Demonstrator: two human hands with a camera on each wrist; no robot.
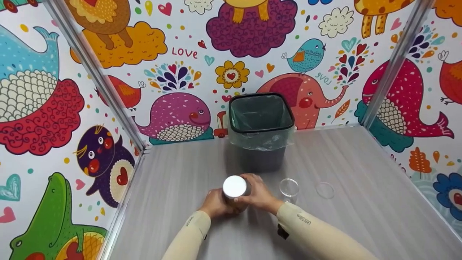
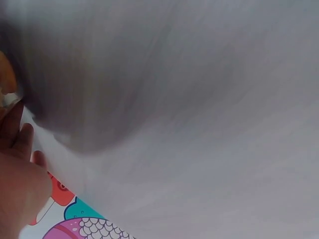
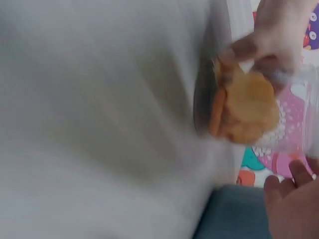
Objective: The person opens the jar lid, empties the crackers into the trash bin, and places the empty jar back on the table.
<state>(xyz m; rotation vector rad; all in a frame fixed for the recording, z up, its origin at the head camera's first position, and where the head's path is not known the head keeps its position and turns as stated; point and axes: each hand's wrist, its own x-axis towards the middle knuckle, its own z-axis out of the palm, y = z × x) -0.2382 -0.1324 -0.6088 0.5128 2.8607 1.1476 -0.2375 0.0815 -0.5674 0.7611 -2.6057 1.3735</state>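
Note:
A clear jar (image 3: 291, 104) with a round white top (image 1: 234, 186) stands between my hands in the head view. Flat yellow-orange pieces of food (image 3: 249, 107) lie inside it, towards the bottom. My left hand (image 1: 216, 204) grips the jar low on its left side; in the right wrist view its thumb and fingers bend round the bottom part. Up by the top, my right hand (image 1: 260, 193) holds the jar from the right, thumb in front and fingers behind. The left wrist view catches only part of a hand (image 2: 22, 174) at its left edge.
Behind the jar stands a dark bin (image 1: 258, 159) lined with a clear bag (image 1: 261, 141). Right of my right hand are a clear round-rimmed thing (image 1: 289, 179) and a thin clear ring (image 1: 325, 182) on the grey table (image 1: 180, 162). Printed panels (image 1: 195, 72) enclose the table's back and sides.

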